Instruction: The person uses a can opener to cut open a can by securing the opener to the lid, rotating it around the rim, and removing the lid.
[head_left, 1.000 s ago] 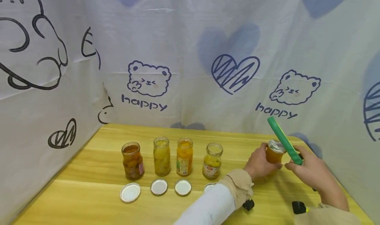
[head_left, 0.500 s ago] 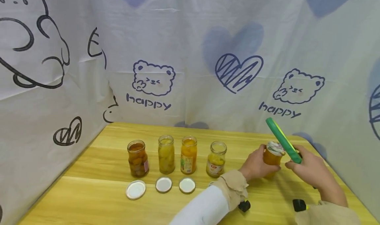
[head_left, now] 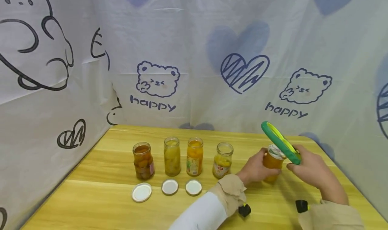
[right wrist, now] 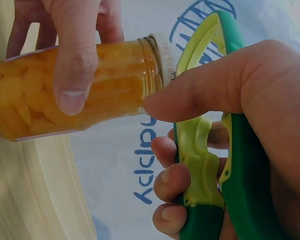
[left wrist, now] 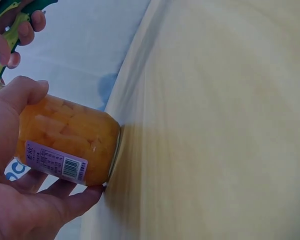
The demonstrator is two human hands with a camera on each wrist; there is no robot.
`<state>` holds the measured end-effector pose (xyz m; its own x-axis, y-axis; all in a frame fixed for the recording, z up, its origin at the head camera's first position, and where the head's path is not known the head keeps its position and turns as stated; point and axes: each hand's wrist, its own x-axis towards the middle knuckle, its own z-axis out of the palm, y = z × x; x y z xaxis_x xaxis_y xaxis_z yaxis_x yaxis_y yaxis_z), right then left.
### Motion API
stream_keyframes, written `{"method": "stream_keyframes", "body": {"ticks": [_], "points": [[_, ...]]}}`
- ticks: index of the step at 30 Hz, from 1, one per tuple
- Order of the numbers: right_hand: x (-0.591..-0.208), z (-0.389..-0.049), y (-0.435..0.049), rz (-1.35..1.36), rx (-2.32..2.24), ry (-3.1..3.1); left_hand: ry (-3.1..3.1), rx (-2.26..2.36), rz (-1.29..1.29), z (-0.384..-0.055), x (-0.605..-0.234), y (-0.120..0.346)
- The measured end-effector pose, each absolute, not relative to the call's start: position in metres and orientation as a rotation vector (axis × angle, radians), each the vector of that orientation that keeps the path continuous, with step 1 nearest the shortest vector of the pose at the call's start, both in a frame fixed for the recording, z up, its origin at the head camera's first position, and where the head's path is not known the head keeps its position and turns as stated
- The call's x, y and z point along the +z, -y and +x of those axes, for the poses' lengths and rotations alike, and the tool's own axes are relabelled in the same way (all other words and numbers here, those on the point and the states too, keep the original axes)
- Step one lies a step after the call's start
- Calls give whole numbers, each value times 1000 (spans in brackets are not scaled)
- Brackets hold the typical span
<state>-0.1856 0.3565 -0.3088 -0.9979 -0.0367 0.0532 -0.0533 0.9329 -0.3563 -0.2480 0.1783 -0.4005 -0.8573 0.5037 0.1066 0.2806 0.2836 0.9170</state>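
My left hand (head_left: 256, 167) grips a glass jar of orange fruit pieces (head_left: 271, 166) at the right of the table. The jar stands upright, its white printed lid (right wrist: 163, 60) on; a purple label (left wrist: 56, 160) shows in the left wrist view. My right hand (head_left: 312, 166) holds a green and yellow-green jar opener (head_left: 280, 142) by its handles, fingers curled round them. The opener's looped end is tilted up and left, close beside the lid. Whether it touches the lid, I cannot tell. In the right wrist view the right thumb reaches the jar's neck.
Left of the hands stand several lidless fruit jars: dark red (head_left: 143, 161), pale yellow (head_left: 172, 157), orange (head_left: 194, 157) and a part-filled yellow one (head_left: 222, 161). Three lids lie before them: left (head_left: 141, 192), middle (head_left: 169, 187), right (head_left: 193, 187). A printed curtain (head_left: 194, 61) hangs behind the table.
The jar opener has turned so its loop shows, and sits further left over the lid. Both hands and the jar have shifted slightly left. My left sleeve now covers a fourth lid.
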Motion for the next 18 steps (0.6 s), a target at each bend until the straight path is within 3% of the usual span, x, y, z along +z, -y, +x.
{"method": "stream_keyframes", "body": {"ticks": [18], "points": [[-307, -184, -334, 163, 422, 3035, -2333, 1551, 840, -241, -401, -148]]}}
